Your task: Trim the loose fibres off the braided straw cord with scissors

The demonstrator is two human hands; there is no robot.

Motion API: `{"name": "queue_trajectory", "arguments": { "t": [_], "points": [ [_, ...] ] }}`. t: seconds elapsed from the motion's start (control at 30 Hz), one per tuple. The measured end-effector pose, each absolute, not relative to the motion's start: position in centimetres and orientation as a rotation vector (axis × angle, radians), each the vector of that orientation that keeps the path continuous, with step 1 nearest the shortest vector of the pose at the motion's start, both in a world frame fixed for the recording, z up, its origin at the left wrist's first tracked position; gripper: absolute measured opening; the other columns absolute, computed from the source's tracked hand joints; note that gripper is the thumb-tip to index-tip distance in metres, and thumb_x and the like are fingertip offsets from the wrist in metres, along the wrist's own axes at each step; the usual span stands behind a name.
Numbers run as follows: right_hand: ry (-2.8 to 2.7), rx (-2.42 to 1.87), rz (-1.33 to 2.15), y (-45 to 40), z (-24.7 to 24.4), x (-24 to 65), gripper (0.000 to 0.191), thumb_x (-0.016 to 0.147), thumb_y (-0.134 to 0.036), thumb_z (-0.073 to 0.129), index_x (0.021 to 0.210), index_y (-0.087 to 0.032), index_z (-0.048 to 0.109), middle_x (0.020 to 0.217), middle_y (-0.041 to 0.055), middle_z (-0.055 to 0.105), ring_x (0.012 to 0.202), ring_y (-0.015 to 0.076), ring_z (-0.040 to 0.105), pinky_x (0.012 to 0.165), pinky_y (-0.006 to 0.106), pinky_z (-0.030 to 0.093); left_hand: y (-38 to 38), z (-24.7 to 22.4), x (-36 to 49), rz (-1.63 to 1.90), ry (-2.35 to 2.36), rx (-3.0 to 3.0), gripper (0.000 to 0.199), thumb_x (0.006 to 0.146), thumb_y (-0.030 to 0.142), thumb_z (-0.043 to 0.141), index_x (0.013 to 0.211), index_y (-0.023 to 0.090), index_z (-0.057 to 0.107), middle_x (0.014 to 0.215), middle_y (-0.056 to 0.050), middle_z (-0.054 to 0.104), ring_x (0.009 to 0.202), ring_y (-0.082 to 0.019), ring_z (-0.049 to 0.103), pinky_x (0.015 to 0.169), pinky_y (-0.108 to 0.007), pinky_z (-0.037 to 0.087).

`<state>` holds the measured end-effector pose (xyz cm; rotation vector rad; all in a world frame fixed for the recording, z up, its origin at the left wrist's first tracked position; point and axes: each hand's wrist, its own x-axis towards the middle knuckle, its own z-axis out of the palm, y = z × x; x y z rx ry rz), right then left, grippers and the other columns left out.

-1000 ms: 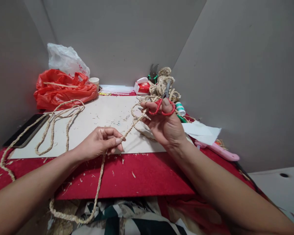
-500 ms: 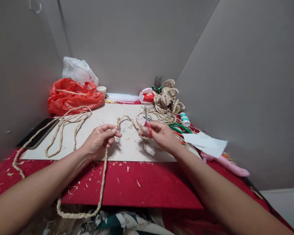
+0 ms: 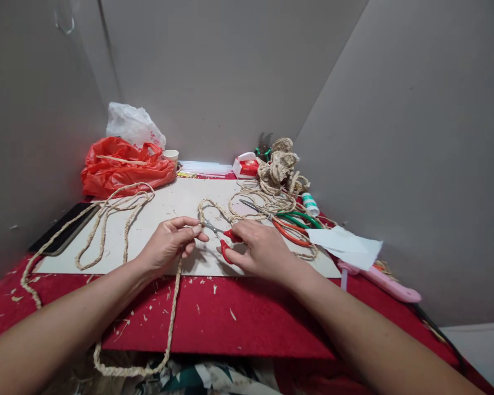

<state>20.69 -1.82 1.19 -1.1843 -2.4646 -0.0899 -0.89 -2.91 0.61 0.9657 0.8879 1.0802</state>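
A braided straw rope point(image 3: 173, 307) is pinched between the thumb and fingers of my left hand point(image 3: 173, 241). Part of it hangs below the table edge in a loop, and more lies in loops on the left of the white board point(image 3: 189, 192). My right hand point(image 3: 257, 249) grips the red handles of small scissors point(image 3: 217, 232). Their blades are spread and point left, with the tips at the rope beside my left fingertips. Whether the blades touch the rope is too small to tell.
Behind on the left are a red plastic bag point(image 3: 123, 170), a white bag point(image 3: 134, 123) and a paper cup point(image 3: 170, 156). A dark phone point(image 3: 61, 230) lies left. At right are rope coils point(image 3: 280, 167), orange-handled scissors point(image 3: 290, 233), white paper point(image 3: 348, 246) and a pink glue gun point(image 3: 391, 282).
My right hand has turned, bringing the scissors from upright to pointing left, with their blades spread at the rope by my left fingers. My left hand has barely moved.
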Motion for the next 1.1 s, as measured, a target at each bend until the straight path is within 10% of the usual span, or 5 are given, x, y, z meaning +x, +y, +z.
{"name": "queue_trajectory", "arguments": {
  "t": [0.33, 1.1],
  "points": [
    [-2.537, -1.148, -0.299, -2.1, 1.1, 20.8, 0.023, 0.082, -0.038, 0.054, 0.075, -0.017, 0.061, 0.074, 0.0068, 0.064, 0.069, 0.0185, 0.055, 0.06, 0.028, 0.03, -3.1, 0.6, -0.9, 1.061, 0.946, 1.017, 0.021, 0.072, 0.027, 0.074, 0.083, 0.013, 0.064, 0.068, -0.002, 0.069, 0.039, -0.002, 0.041, 0.037, -0.014, 0.028],
    [-2.151, -1.053, 0.628, -0.8, 0.3, 20.8, 0.036, 0.082, -0.037, 0.052, 0.054, -0.02, 0.037, 0.052, -0.0041, 0.036, 0.052, 0.0104, 0.034, 0.052, 0.024, 0.028, -3.0, 1.1, -1.1, 1.026, 0.87, 0.956, 0.026, 0.071, 0.027, 0.073, 0.089, 0.011, 0.065, 0.054, 0.004, 0.054, 0.036, 0.0, 0.023, 0.037, -0.015, 0.011]
  ]
}}
